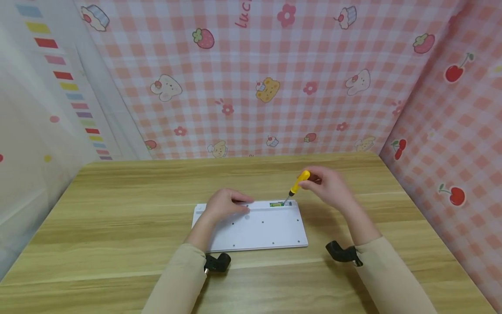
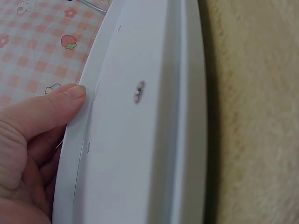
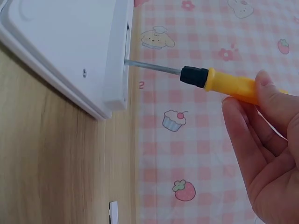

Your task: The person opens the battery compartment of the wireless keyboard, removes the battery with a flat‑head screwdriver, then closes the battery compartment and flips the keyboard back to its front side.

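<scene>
A white keyboard [image 1: 255, 229] lies face down on the table, screw holes dotting its underside. Near its far right corner a slot shows a green battery [image 1: 276, 204]. My left hand [image 1: 223, 204] grips the keyboard's far edge; in the left wrist view its thumb [image 2: 70, 100] lies on the rim and the fingers are partly hidden behind it. My right hand [image 1: 327, 187] pinches the yellow handle of a screwdriver [image 3: 231, 86] between thumb and fingers. The screwdriver slants down, its metal tip inside the slot beside the battery; the tip's end is hidden.
A small white strip [image 3: 113, 212] lies on the wooden table [image 1: 117, 218] near the keyboard in the right wrist view. Pink checked cloth [image 1: 251, 56] hangs behind the table and along its right side. Black wrist mounts [image 1: 343, 252] stick out from both sleeves.
</scene>
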`<state>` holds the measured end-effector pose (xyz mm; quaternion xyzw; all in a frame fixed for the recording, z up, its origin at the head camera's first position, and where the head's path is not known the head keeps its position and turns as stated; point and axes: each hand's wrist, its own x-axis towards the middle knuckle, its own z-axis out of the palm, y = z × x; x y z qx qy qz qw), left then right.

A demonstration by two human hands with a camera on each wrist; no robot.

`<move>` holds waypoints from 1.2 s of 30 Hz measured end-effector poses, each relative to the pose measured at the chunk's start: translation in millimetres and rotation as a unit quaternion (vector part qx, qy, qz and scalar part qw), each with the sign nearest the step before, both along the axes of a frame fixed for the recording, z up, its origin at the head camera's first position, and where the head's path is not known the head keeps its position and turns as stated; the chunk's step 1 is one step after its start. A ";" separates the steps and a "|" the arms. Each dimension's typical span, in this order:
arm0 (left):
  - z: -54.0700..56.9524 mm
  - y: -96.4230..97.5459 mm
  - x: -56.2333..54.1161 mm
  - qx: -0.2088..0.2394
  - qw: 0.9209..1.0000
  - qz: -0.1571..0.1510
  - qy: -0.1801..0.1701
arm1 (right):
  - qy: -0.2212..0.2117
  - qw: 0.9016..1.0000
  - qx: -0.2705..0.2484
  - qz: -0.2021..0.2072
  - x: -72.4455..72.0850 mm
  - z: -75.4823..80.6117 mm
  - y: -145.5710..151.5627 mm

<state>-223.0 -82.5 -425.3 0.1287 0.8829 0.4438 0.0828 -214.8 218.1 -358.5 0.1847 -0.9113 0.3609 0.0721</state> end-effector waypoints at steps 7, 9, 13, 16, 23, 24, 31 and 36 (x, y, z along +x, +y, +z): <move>-1.0 0.0 -0.6 -0.001 1.000 0.001 -0.001 | 0.008 1.000 -0.013 0.013 0.5 -0.6 -4.6; -0.6 0.0 -0.1 -0.001 1.000 0.001 0.000 | 0.010 1.000 -0.009 0.012 1.0 -0.9 -4.7; 0.5 0.6 1.1 -0.001 1.000 0.003 -0.001 | 0.013 1.000 -0.009 0.014 2.5 -2.4 -3.8; 0.7 1.3 1.3 -0.003 1.000 0.007 -0.001 | 0.004 0.999 -0.029 0.014 3.9 -5.1 -2.6; -0.6 1.4 0.9 -0.016 1.000 0.017 -0.005 | -0.035 0.990 -0.133 0.015 6.5 -18.0 3.9; -0.9 1.2 0.8 -0.016 1.000 0.018 -0.006 | -0.038 0.989 -0.145 0.015 6.7 -19.7 4.6; -0.5 1.0 1.2 -0.020 1.000 0.019 0.002 | -0.053 0.982 -0.183 -0.005 8.4 -28.8 8.9; 0.4 1.7 1.2 -0.023 1.000 0.017 0.005 | -0.068 0.975 -0.212 -0.020 7.8 -35.1 13.5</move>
